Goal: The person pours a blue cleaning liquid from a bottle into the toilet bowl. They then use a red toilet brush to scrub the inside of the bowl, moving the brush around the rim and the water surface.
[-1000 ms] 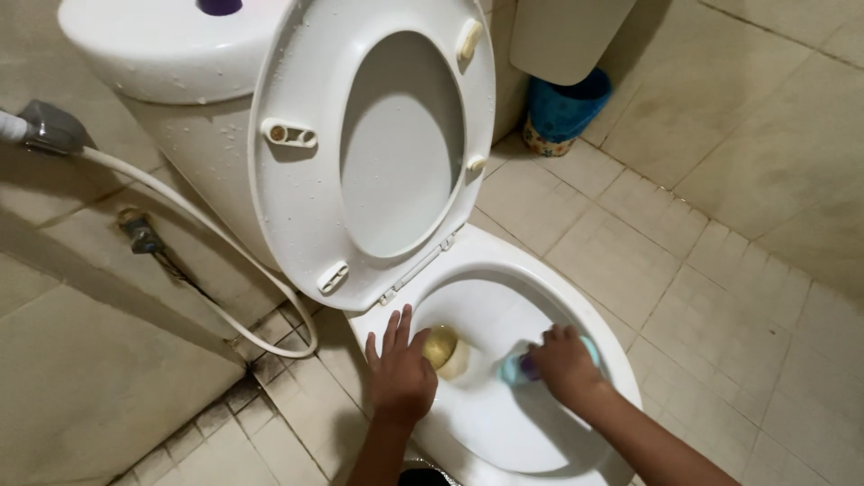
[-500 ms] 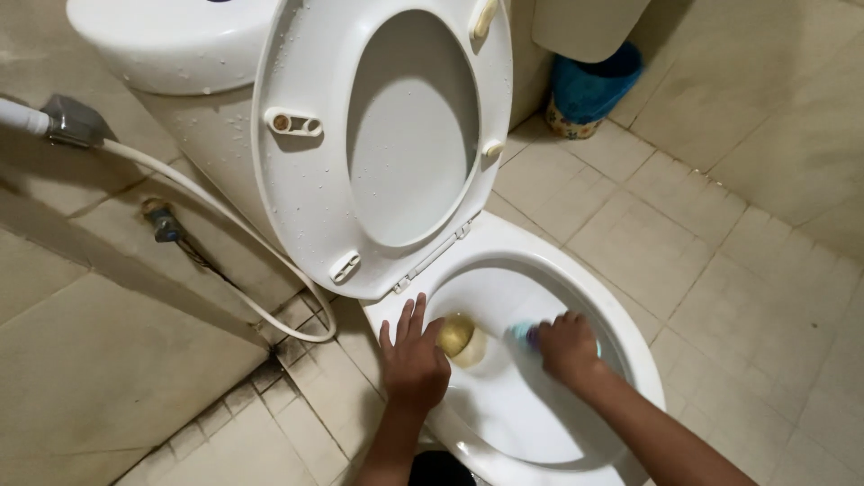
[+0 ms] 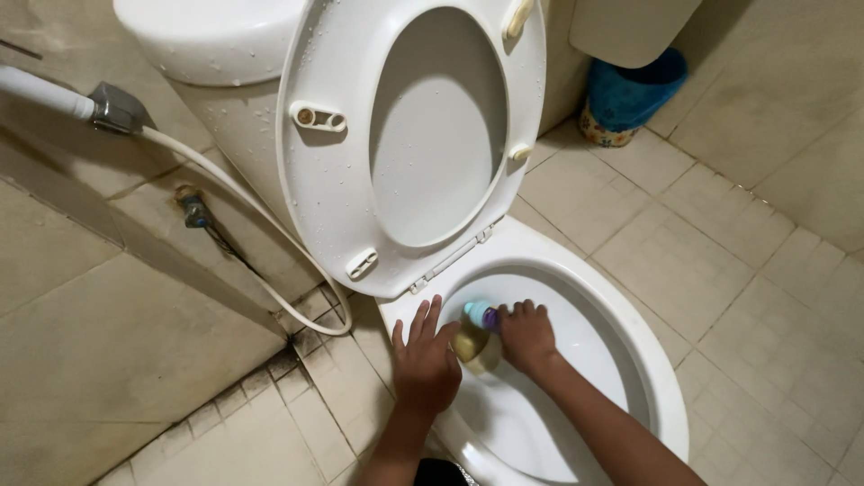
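A white spray hose (image 3: 225, 202) runs from a wall fitting at the left down to the tiled floor (image 3: 702, 261) beside the toilet base. The toilet seat (image 3: 324, 171) stands raised and tilted back against the tank (image 3: 211, 40), with water drops on its underside.

The left hand (image 3: 425, 364) rests on the left rim of the white toilet bowl (image 3: 648, 360), fingers (image 3: 423, 319) spread wide and flat, holding nothing; the thumb side touches a yellowish sponge (image 3: 472, 346). The sponge lies just inside the bowl's rear left wall, below the seat hinge.

The right hand (image 3: 526, 337) is inside the bowl, just right of the sponge, fingers curled tightly over a small teal and purple object (image 3: 481, 317), which shows only at its left end; its kind cannot be told. This object sits at the bowl's rear wall, touching the top of the sponge.

The bowl's right and front inner walls are open. The right rim borders bare floor tiles. A blue container (image 3: 630, 99) stands on the floor at the far right, well apart from the bowl.
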